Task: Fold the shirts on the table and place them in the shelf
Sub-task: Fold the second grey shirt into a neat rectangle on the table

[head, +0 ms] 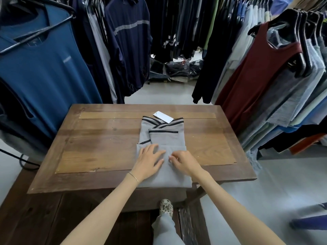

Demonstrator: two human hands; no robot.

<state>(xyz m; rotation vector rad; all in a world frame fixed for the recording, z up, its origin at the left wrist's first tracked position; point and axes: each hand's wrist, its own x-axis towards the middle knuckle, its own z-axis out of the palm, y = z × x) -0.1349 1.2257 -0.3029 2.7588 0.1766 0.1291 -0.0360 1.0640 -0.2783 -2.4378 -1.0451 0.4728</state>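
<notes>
A grey shirt [166, 138] with dark striped trim lies folded into a narrow strip in the middle of the wooden table [99, 152]. Its sleeves are crossed over the body, and a white tag [163, 117] sticks out at its far end. The near end reaches the table's front edge. My left hand [149, 160] lies flat on the shirt's lower part with fingers spread. Beside it, my right hand [184, 162] rests on the cloth with fingers bent, fingertips touching the fabric. No shelf is in view.
Racks of hanging clothes close in on both sides: a blue top [44, 68] at the left, a maroon tank top [261, 71] at the right, dark garments behind. Packed clothes [182, 68] lie on the floor beyond the table. My foot [166, 207] shows below the table edge.
</notes>
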